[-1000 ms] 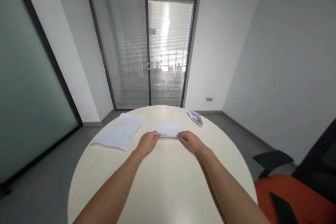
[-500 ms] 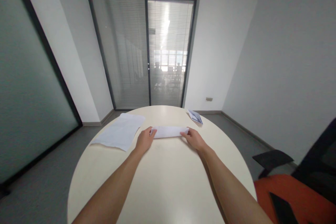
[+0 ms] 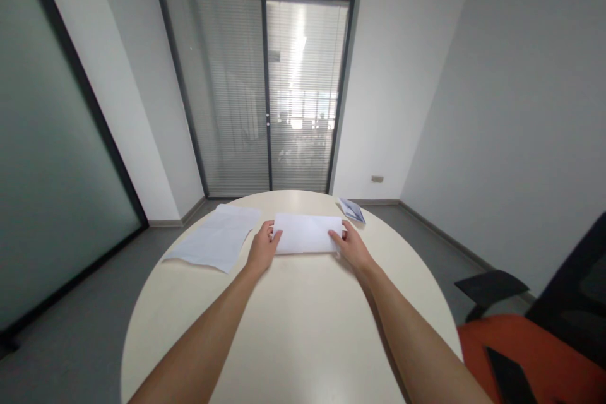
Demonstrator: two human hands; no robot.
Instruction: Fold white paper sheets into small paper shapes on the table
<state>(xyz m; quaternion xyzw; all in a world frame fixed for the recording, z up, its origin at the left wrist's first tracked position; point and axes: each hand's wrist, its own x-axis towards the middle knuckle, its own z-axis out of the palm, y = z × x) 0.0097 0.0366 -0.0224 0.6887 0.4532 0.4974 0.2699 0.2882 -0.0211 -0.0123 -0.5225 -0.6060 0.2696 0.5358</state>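
Left hand (image 3: 262, 249) and right hand (image 3: 353, 247) are both gripping the same folded white paper (image 3: 305, 233), one at each short end, thumbs on the face toward the camera and fingers tucked behind. The paper's a wide rectangle sitting over the far half of the round, cream-coloured surface (image 3: 293, 328), pretty much mid-way between left and right (can't really tell if its near edge is touching down or hovering a bit). Off to the left, near the left hand but apart from it, there's a bigger white sheet (image 3: 213, 238) lying kinda crooked, with a wavy near edge. Over at the far right edge there's a small folded piece (image 3: 351, 210) with bluish-grey patches, just beyond the right hand. Near right, beside the surface, is a chair with an orange seat (image 3: 553, 360) and black armrests.
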